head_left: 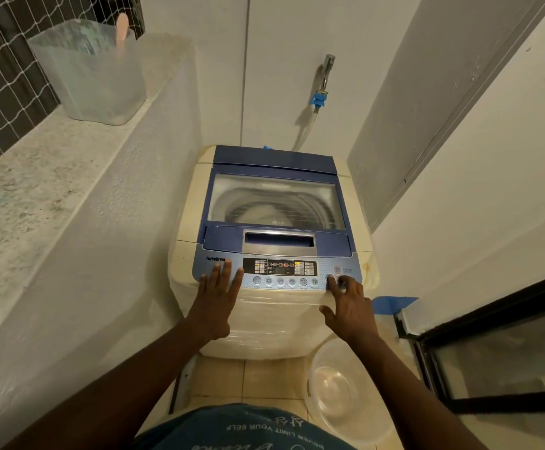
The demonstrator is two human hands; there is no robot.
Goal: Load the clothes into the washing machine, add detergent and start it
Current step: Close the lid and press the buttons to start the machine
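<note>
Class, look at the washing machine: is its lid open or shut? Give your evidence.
Shut. The lid lies flat on the washing machine, and the drum shows only through its window.

Cream washing machine [264,323] with blue lid [274,164]; clear basin [346,394].

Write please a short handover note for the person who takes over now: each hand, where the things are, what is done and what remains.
Left hand: open, lying flat on the left end of the control panel, holding nothing.
Right hand: holds nothing; one of its fingers is on a round button at the panel's right end, below the power button.
Washing machine: lid closed, panel lights on.
Clear basin: on the floor at the right, empty.
Done, it seems: the lid is down and the power is on. Clothes and detergent cannot be seen.
Left: confirm that the cycle starts.
</note>
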